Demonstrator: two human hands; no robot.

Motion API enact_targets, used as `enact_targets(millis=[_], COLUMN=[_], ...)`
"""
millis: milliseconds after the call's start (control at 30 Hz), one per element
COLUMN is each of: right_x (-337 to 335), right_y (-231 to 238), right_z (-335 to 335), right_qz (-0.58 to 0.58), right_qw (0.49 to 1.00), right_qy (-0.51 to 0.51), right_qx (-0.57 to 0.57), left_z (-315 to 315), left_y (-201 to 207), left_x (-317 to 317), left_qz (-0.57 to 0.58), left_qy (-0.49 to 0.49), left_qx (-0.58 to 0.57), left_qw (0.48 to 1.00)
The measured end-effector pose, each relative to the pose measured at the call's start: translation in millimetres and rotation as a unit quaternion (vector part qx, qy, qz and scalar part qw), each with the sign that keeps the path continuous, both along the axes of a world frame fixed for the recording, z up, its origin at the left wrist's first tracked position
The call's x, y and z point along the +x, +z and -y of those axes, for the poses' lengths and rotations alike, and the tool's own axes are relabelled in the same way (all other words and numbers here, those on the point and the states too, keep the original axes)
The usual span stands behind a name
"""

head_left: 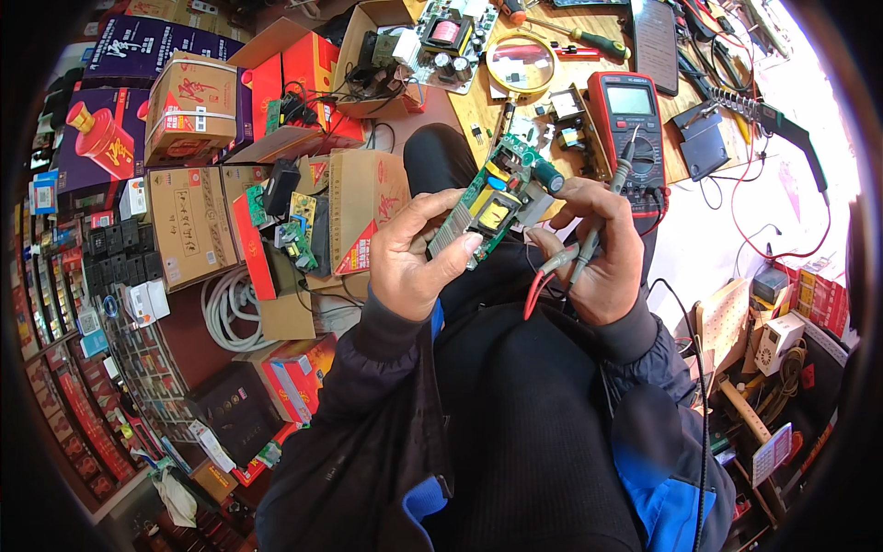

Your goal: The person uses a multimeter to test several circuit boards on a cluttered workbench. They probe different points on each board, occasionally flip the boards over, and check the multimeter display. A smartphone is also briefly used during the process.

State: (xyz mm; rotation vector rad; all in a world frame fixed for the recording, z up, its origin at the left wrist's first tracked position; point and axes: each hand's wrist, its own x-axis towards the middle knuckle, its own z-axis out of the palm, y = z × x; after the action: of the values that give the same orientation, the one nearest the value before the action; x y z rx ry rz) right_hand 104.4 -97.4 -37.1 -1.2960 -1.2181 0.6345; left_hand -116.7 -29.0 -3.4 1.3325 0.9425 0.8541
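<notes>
A green circuit board [498, 204] with a yellow transformer, a dark green capacitor and a silver heatsink is held up above my lap. My left hand [416, 253] grips its left end, thumb on the near edge. In my right hand [602, 247] are two multimeter probes [587, 250], one pointing up, the other with a red lead hanging down. The right fingertips are close to the board's capacitor end; whether they touch it I cannot tell. Behind, on the bench, lies a red multimeter [629, 129] with a grey screen, its leads plugged in at the bottom.
A magnifying glass [521, 63], a screwdriver [589, 40] and another circuit board [452, 44] lie on the wooden bench. A soldering iron [782, 129] rests in its coiled holder at right. Open cardboard boxes [368, 198] with boards stand at left. A black cable [696, 368] hangs beside my right arm.
</notes>
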Motion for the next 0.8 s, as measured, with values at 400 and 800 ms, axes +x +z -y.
enact_targets(millis=[400, 800], right_x=[-1.2, 2.3], right_y=[1.9, 3.9], right_z=[1.8, 3.2], right_qz=[-0.02, -0.024], right_qw=[0.999, 0.999], right_qy=[0.019, 0.04], right_qx=[-0.019, -0.018], left_z=[-6.4, -21.6], left_y=[-15.9, -24.8], left_x=[-1.8, -7.4], left_qz=[0.128, 0.185], left_qy=[0.018, 0.022], left_qx=[-0.197, -0.304], left_qw=[0.972, 0.934])
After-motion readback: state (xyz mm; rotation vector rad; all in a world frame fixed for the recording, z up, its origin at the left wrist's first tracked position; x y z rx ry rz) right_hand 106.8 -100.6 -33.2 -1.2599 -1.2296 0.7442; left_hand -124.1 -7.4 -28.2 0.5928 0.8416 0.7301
